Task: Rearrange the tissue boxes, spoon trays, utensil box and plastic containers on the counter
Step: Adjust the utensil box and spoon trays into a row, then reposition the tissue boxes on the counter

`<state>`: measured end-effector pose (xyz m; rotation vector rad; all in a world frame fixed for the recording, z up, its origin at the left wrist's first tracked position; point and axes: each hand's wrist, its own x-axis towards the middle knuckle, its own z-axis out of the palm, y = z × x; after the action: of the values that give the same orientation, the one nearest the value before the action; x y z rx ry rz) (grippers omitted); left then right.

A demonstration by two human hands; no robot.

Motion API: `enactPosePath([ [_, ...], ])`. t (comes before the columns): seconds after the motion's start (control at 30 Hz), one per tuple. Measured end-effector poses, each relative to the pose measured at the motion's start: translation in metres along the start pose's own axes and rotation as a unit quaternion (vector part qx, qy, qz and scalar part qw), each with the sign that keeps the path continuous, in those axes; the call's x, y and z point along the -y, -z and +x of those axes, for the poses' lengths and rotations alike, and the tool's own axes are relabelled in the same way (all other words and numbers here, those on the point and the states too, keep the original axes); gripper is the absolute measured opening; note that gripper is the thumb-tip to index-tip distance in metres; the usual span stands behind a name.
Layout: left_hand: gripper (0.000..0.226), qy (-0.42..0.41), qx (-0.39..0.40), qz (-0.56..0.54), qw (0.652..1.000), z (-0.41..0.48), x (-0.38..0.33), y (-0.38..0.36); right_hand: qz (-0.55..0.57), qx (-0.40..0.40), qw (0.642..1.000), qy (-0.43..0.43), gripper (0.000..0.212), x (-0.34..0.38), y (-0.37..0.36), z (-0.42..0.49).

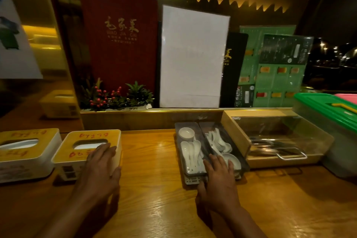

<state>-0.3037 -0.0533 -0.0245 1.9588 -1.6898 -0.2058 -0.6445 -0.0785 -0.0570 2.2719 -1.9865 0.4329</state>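
At the far left edge of the frame, a tissue box (25, 152) with a yellow lid is seen on the wooden counter (154, 189). Just to its right a second tissue box (85, 150) is set, tilted slightly. The left hand (101, 162) is laid on this second box, fingers spread over the lid's right part and the thumb pressed against the right side, so the box is gripped at its near right corner. Higher up, left of centre, a red menu (119, 40) is stood behind a small plant (116, 96) with red berries, and a white board (193, 58) is propped beside it.

Right of centre, two dark spoon trays (193, 177) are placed side by side and touching, filled with white spoons (190, 150) and small dishes. The right hand (219, 177) is spread flat over the near end of the right tray, fingers open, thumb at the near edge; a firm grip cannot be told. Just right of the trays, touching them, a utensil box (274, 137) with a clear lid is seen. At the right edge a plastic container (328, 120) with a green lid is stood.
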Motion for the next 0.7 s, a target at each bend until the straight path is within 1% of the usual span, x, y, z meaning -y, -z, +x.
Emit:
enactPosePath([
  [0.07,0.061,-0.004,-0.040,-0.015,0.999,-0.003,0.007,0.013,0.036,-0.010,0.999,0.022,0.073,0.024,0.008,0.004],
  [0.13,0.059,0.010,-0.066,-0.015,0.998,-0.005,0.019,0.029,0.113,-0.016,0.992,0.051,0.069,0.060,0.013,0.012],
  [0.2,0.058,0.034,-0.081,-0.028,0.996,-0.005,0.037,0.045,0.228,0.012,0.971,0.074,0.063,0.105,0.014,0.023],
  [0.27,0.053,0.052,-0.097,-0.036,0.993,-0.003,0.054,0.057,0.316,0.052,0.942,0.099,0.069,0.155,0.012,0.033],
  [0.3,0.050,0.057,-0.104,-0.042,0.992,-0.001,0.061,0.061,0.328,0.070,0.935,0.113,0.074,0.178,0.007,0.038],
  [0.37,0.048,0.085,-0.104,-0.080,0.988,0.003,0.073,0.066,0.300,0.101,0.939,0.134,0.080,0.219,-0.006,0.045],
  [0.4,0.048,0.108,-0.094,-0.108,0.984,0.006,0.079,0.067,0.279,0.106,0.945,0.131,0.078,0.235,-0.013,0.048],
  [0.47,0.050,0.143,-0.079,-0.160,0.973,0.010,0.089,0.068,0.251,0.081,0.959,0.103,0.065,0.253,-0.024,0.051],
  [0.53,0.053,0.155,-0.058,-0.171,0.971,0.013,0.097,0.065,0.233,0.052,0.967,0.086,0.052,0.256,-0.028,0.053],
  [0.6,0.058,0.147,-0.046,-0.159,0.975,0.016,0.099,0.059,0.209,0.032,0.973,0.088,0.047,0.250,-0.027,0.057],
  [0.7,0.064,0.110,-0.022,-0.157,0.981,0.025,0.090,0.049,0.189,0.008,0.979,0.080,0.047,0.230,-0.024,0.066],
])
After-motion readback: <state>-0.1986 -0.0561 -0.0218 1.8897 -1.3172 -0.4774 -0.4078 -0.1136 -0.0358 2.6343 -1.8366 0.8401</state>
